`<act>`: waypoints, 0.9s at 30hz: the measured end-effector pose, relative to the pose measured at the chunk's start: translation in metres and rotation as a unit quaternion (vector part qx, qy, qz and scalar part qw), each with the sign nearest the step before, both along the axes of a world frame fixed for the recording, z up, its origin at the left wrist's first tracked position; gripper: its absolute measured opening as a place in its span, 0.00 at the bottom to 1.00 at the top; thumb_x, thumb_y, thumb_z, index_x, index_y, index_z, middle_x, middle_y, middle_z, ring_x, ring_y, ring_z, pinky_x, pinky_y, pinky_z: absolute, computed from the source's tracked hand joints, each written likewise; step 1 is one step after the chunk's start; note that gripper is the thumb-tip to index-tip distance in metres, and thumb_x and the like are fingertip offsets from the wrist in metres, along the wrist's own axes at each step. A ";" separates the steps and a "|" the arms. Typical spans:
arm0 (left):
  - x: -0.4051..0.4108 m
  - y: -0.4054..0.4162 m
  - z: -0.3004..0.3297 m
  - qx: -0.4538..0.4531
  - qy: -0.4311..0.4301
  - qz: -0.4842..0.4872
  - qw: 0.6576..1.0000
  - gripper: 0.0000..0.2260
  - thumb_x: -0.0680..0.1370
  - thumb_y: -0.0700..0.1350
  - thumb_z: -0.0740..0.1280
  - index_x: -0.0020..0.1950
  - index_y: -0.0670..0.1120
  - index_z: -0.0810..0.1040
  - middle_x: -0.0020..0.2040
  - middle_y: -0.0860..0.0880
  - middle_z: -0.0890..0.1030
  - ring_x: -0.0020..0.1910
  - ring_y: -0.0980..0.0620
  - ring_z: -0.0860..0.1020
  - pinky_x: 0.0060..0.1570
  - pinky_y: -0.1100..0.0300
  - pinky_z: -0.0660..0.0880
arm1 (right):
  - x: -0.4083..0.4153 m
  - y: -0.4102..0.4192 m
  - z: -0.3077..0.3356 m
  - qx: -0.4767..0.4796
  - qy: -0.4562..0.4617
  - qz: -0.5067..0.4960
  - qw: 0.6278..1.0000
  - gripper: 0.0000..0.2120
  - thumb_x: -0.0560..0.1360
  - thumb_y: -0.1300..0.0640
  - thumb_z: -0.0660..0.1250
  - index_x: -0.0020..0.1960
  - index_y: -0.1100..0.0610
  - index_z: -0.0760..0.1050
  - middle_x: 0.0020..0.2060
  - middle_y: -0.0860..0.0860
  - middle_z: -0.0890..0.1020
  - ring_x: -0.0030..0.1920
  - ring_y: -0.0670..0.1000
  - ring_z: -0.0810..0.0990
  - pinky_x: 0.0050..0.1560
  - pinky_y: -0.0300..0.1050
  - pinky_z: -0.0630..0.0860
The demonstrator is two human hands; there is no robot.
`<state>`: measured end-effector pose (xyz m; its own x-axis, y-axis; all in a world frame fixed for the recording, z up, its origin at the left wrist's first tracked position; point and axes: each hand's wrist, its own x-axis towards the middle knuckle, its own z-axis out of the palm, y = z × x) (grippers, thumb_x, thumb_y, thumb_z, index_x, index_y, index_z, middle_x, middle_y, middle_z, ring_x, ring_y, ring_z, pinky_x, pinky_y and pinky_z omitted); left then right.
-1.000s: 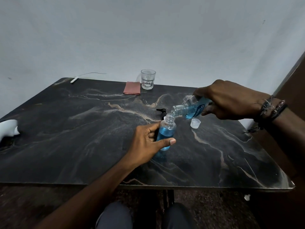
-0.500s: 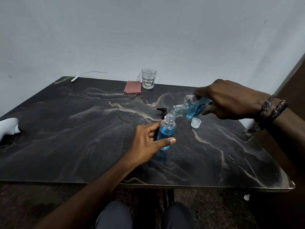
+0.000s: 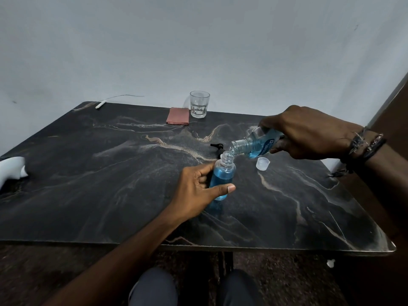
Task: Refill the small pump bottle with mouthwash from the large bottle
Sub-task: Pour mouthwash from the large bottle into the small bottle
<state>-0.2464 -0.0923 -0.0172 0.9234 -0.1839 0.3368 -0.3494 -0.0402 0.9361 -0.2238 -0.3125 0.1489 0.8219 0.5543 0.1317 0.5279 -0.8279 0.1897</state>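
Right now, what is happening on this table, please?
A person is refilling a small bottle with blue mouthwash. The left hand holds it upright on the dark table, while the right hand tips the large bottle so its mouth is just above the small one's open neck. The small bottle looks mostly full. A white cap and the black pump lie nearby.

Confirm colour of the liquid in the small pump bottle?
Blue, seen through the clear small pump bottle held by the left hand; head view.
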 end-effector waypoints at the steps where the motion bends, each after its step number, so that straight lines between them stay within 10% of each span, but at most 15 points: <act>1: 0.000 0.000 0.000 0.000 0.000 0.000 1.000 0.20 0.69 0.39 0.79 0.61 0.44 0.82 0.52 0.48 0.87 0.50 0.52 0.86 0.51 0.53 0.84 | 0.000 0.000 0.000 0.000 0.000 -0.001 1.000 0.12 0.73 0.55 0.73 0.55 0.51 0.75 0.40 0.51 0.82 0.37 0.52 0.77 0.37 0.52 0.75; 27: 0.003 0.000 -0.004 -0.013 0.009 -0.001 1.000 0.21 0.69 0.38 0.79 0.61 0.42 0.82 0.52 0.47 0.87 0.51 0.50 0.86 0.52 0.51 0.83 | 0.000 0.002 0.001 -0.006 -0.007 0.008 1.000 0.13 0.73 0.57 0.72 0.55 0.51 0.75 0.37 0.50 0.80 0.34 0.51 0.74 0.35 0.50 0.74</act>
